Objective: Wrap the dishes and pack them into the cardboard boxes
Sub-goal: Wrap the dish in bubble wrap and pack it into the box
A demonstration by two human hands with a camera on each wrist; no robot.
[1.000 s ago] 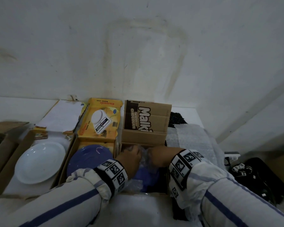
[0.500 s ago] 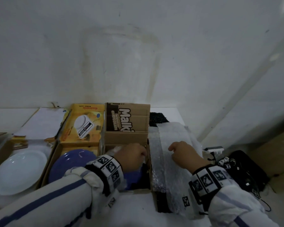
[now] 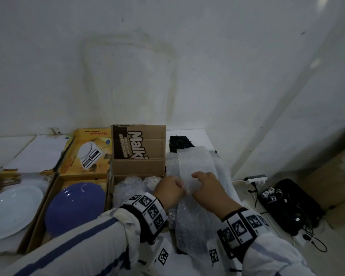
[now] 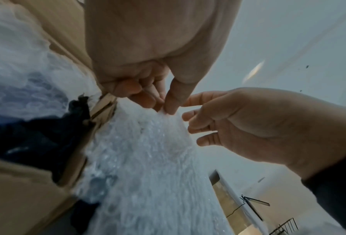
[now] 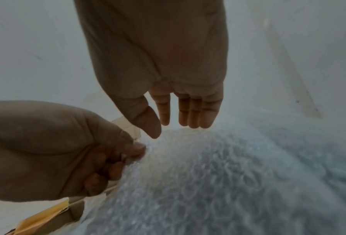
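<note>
A stack of bubble wrap (image 3: 195, 164) lies right of the brown cardboard box (image 3: 139, 170), which holds wrapped dishes (image 3: 130, 188). My left hand (image 3: 180, 185) pinches the edge of the top bubble wrap sheet (image 4: 148, 143) between thumb and fingers (image 4: 169, 103). My right hand (image 3: 199, 176) hovers just beside it, fingers (image 5: 190, 116) straight and relaxed over the bubble wrap (image 5: 218, 174), holding nothing. A bare blue plate (image 3: 76, 208) sits in the yellow box (image 3: 84, 154). A bare white plate (image 3: 12, 212) sits in the box at far left.
The wall rises right behind the boxes. A dark cloth (image 3: 179, 142) lies behind the bubble wrap. On the floor to the right are a power strip (image 3: 255, 179), cables and a black case (image 3: 293, 206). White paper (image 3: 40, 152) lies at back left.
My left hand came out of the brown box and moved right to pinch the bubble wrap. My right hand left the box earlier and stays over the wrap. The view shifted right.
</note>
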